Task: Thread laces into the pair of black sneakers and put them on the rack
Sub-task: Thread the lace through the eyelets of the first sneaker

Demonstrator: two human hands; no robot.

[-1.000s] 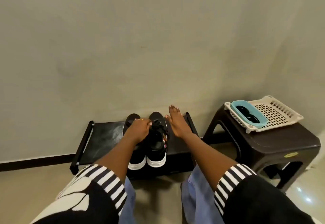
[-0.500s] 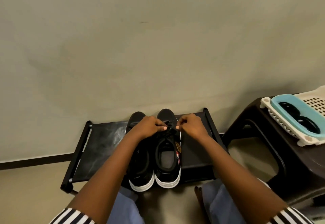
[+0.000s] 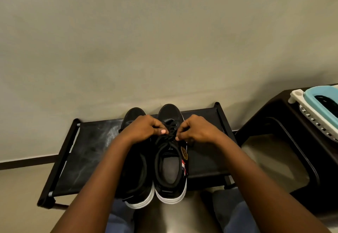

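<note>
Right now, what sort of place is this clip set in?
Probably a home entryway or a corner by a wall: a low black shoe rack stands on the floor against a plain wall, beside a dark plastic stool bearing a basket.

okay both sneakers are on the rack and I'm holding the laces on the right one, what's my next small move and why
Probably pull the lace ends apart to snug the knot. Your left hand and right hand each pinch the laces over the right sneaker, which already sits beside the left sneaker on the rack.

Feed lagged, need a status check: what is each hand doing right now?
Left hand: fingers curled, pinching the black lace of the right-side sneaker.
Right hand: fingers curled, pinching the same lace.
</note>
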